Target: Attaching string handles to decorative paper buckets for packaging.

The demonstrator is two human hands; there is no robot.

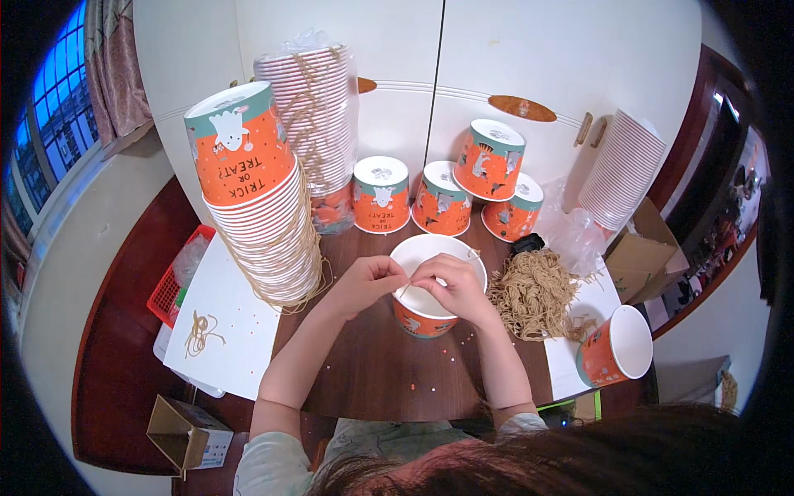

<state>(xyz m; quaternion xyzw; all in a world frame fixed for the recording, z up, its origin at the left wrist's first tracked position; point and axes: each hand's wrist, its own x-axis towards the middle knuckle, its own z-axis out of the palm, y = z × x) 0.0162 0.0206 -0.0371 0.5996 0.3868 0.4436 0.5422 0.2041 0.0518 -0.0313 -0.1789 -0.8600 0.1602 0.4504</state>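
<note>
An orange paper bucket (423,321) with a white inside stands upright on the brown table in front of me. Over its open mouth, my left hand (372,281) is closed in a pinch at the near left of the rim. My right hand (451,281) pinches right beside it, fingertips almost meeting the left ones. A thin bit of cord (404,290) shows between the fingers; most of it is hidden. At the bucket's right rim a short tan cord end (475,254) sticks out. Right of the bucket lies a tangled heap of tan cords (536,293).
A tall stack of nested buckets with hanging cords (265,240) rises at left, a bagged stack (310,116) behind it. Several upside-down buckets (382,194) line the back. One bucket (616,347) lies tilted at right, near a cardboard box (649,256). Loose cords (203,332) lie at left.
</note>
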